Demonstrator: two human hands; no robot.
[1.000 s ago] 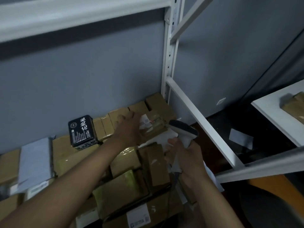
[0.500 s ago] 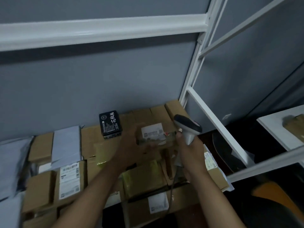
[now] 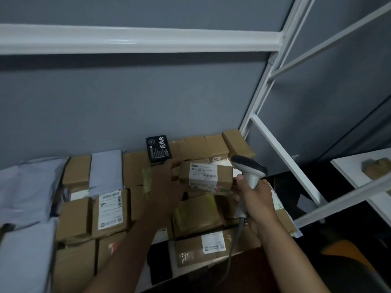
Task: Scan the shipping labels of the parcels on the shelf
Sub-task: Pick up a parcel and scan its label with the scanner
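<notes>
My left hand (image 3: 167, 187) grips a small brown cardboard parcel (image 3: 224, 176) by its left end and holds it above the pile, white shipping label (image 3: 203, 176) facing up. My right hand (image 3: 257, 199) is closed around the handle of a grey and white barcode scanner (image 3: 249, 169). The scanner head sits just right of the parcel, pointing left toward the label. Its cable hangs down below my wrist.
The shelf (image 3: 190, 269) is packed with brown boxes, some showing labels (image 3: 110, 210) (image 3: 212, 243). A black box (image 3: 158, 150) stands against the grey wall. Grey mailer bags (image 3: 27, 187) lie at the left. White uprights (image 3: 266, 81) and a sloping brace (image 3: 285, 161) frame the right side; a second shelf (image 3: 359, 178) stands further right.
My left hand has lifted the small parcel and turned it so the label faces up. The scanner has come up beside it. My view has shifted up and right.
</notes>
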